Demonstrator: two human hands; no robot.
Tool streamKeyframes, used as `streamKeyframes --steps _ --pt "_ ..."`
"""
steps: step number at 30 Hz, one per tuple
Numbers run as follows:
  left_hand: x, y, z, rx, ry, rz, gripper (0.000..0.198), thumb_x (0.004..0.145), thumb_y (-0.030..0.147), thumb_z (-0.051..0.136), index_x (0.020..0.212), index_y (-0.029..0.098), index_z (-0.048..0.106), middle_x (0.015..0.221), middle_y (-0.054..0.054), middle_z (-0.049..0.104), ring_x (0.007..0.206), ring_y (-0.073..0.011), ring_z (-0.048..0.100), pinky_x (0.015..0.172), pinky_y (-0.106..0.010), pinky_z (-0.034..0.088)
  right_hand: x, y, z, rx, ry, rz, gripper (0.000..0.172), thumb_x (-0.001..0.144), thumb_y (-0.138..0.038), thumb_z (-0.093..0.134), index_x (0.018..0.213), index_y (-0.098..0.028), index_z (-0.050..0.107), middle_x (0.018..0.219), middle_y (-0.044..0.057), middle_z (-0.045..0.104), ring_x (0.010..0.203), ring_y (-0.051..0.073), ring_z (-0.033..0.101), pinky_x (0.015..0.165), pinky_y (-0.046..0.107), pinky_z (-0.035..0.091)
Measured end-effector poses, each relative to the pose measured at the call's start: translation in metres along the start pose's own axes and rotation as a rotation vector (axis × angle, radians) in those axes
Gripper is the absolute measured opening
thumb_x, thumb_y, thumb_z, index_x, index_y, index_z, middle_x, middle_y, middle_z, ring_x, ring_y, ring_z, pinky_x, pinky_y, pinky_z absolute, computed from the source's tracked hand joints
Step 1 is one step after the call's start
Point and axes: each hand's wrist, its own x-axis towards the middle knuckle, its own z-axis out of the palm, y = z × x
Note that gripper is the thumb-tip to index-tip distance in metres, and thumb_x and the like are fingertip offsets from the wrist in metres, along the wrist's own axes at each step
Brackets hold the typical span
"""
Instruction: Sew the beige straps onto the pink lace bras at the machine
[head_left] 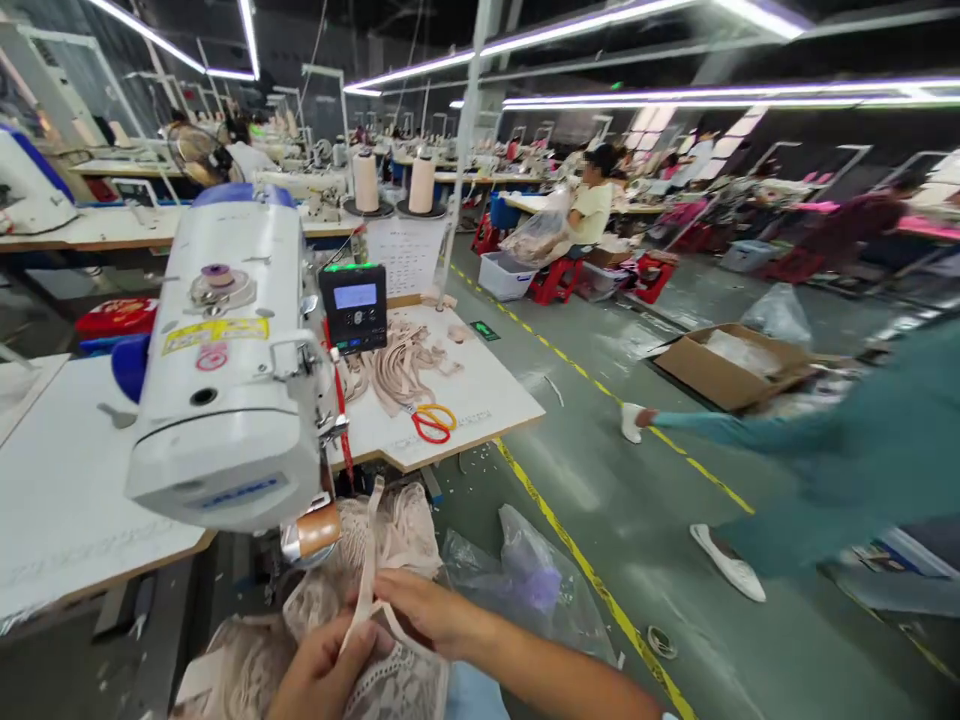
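Note:
Low in front of me, my left hand [330, 660] pinches a narrow beige strap [369, 560] between thumb and fingers. Just to its right, my right hand [420, 610] is closed on the same strap, with its fingertips partly hidden. The strap rises past both hands, and a loop of it hangs by my right hand. Beige lace fabric [397, 680] lies beneath my hands, and more lace [405, 525] is bunched beyond them. A white sewing machine [225, 400] stands at the left, above and beyond my hands.
Scissors with red and orange handles [433, 422] lie on the white table [487, 405] beside a pile of beige straps [397, 365]. A control panel [354, 308] stands behind. Clear plastic bags [525, 570] rest on the floor. At right a person in teal [847, 460] walks near an open cardboard box [727, 365].

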Motion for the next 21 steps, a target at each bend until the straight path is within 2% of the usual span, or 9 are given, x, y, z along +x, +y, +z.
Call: streamKeyframes --steps 2,4,6,8,11,13,15,17,21 --pt "-0.002 0.005 0.002 -0.054 -0.053 -0.042 0.055 0.085 0.068 0.049 0.071 0.016 0.062 0.056 0.005 0.04 0.053 -0.0099 0.034 0.051 -0.021 0.032 -0.003 0.002 -0.001 -0.098 -0.036 0.052 0.041 0.071 -0.051 0.078 0.083 -0.013 0.069 0.075 0.001 0.067 0.064 0.01 0.058 0.061 0.02 0.042" --pt "-0.005 0.008 0.002 -0.084 -0.054 -0.102 0.056 0.083 0.07 0.048 0.077 0.015 0.062 0.054 0.007 0.03 0.049 -0.0085 0.025 0.046 -0.02 0.023 -0.001 -0.003 -0.004 -0.074 0.052 0.024 0.039 0.071 -0.051 0.078 0.08 -0.014 0.068 0.068 -0.001 0.063 0.058 0.009 0.054 0.057 0.02 0.04" --pt "-0.008 0.011 -0.002 -0.077 -0.009 -0.126 0.058 0.081 0.071 0.05 0.08 0.014 0.064 0.056 0.007 0.032 0.05 -0.0088 0.026 0.046 -0.021 0.022 0.002 -0.013 -0.008 -0.005 0.191 -0.045 0.038 0.071 -0.051 0.078 0.079 -0.015 0.067 0.063 -0.003 0.059 0.054 0.008 0.05 0.055 0.02 0.04" --pt "-0.011 0.013 -0.008 -0.035 0.064 -0.083 0.056 0.083 0.068 0.05 0.078 0.014 0.066 0.06 0.004 0.042 0.056 -0.0107 0.036 0.051 -0.021 0.029 0.002 -0.026 -0.013 0.035 0.271 -0.13 0.035 0.071 -0.049 0.078 0.079 -0.017 0.066 0.064 -0.003 0.058 0.056 0.009 0.05 0.059 0.02 0.043" --pt "-0.013 0.014 -0.019 0.051 0.166 -0.001 0.049 0.088 0.06 0.049 0.077 0.016 0.068 0.071 -0.001 0.056 0.068 -0.0151 0.047 0.061 -0.023 0.037 -0.009 -0.042 -0.014 -0.106 0.149 -0.157 0.03 0.076 -0.046 0.075 0.078 -0.017 0.069 0.079 0.002 0.062 0.072 0.014 0.057 0.07 0.024 0.047" --pt "-0.012 0.015 -0.023 0.092 0.186 0.02 0.048 0.089 0.059 0.047 0.077 0.016 0.067 0.072 -0.002 0.058 0.069 -0.0157 0.049 0.061 -0.023 0.037 -0.019 -0.048 -0.006 -0.377 0.008 -0.176 0.028 0.082 -0.045 0.069 0.082 -0.017 0.073 0.101 0.007 0.065 0.093 0.019 0.06 0.082 0.028 0.046" --pt "-0.011 0.015 -0.024 0.115 0.174 0.028 0.05 0.089 0.059 0.046 0.075 0.016 0.065 0.066 0.0 0.053 0.063 -0.0141 0.045 0.057 -0.023 0.035 -0.024 -0.05 0.006 -0.673 -0.106 -0.249 0.028 0.089 -0.044 0.061 0.091 -0.02 0.075 0.118 0.008 0.062 0.111 0.022 0.056 0.094 0.03 0.042" --pt "-0.011 0.015 -0.022 0.129 0.156 0.046 0.05 0.09 0.059 0.045 0.071 0.016 0.061 0.061 0.002 0.046 0.059 -0.0124 0.04 0.054 -0.022 0.031 -0.024 -0.05 0.018 -0.832 -0.156 -0.32 0.031 0.093 -0.044 0.056 0.099 -0.021 0.075 0.113 0.007 0.065 0.107 0.022 0.058 0.093 0.031 0.042" --pt "-0.015 0.016 -0.021 0.177 0.146 0.091 0.047 0.093 0.053 0.043 0.064 0.018 0.05 0.059 0.004 0.037 0.057 -0.0113 0.036 0.053 -0.022 0.031 -0.016 -0.044 0.03 -0.893 -0.138 -0.388 0.037 0.097 -0.044 0.047 0.101 -0.022 0.075 0.089 0.004 0.069 0.086 0.019 0.061 0.079 0.029 0.044"
